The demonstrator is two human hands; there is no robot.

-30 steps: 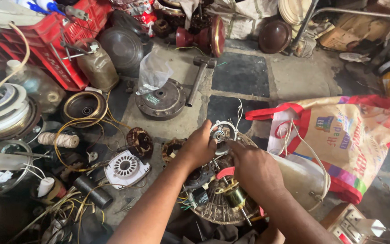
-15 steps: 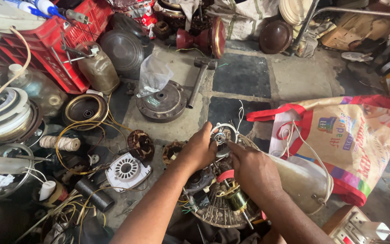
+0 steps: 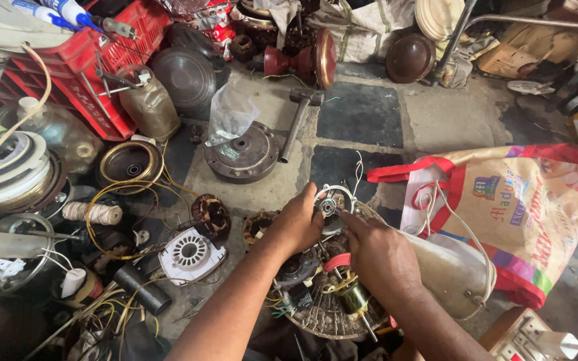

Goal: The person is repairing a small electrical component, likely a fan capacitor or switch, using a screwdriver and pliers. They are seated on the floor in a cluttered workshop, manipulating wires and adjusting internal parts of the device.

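Note:
My left hand (image 3: pixel 297 223) and my right hand (image 3: pixel 377 253) meet over a small fan motor (image 3: pixel 332 204) with a round metal end plate and a short shaft. The left hand's fingers grip the motor's left side. My right hand's fingertips pinch at the shaft end from the right. Thin white wires (image 3: pixel 358 172) rise from the motor. Below the hands lies a round wire fan guard (image 3: pixel 326 314) with a brass-coloured motor part (image 3: pixel 354 299) and a red piece (image 3: pixel 337 261) on it.
On the stone floor lie a hammer (image 3: pixel 298 120), a round metal motor cover (image 3: pixel 242 155), a copper-wound stator (image 3: pixel 210 215), a white vented cover (image 3: pixel 191 250), a red crate (image 3: pixel 81 67) and a printed bag with red handles (image 3: pixel 523 207).
Both hands stay on the motor with only slight finger shifts. The view has tilted a little, so the floor objects sit marginally lower in frame.

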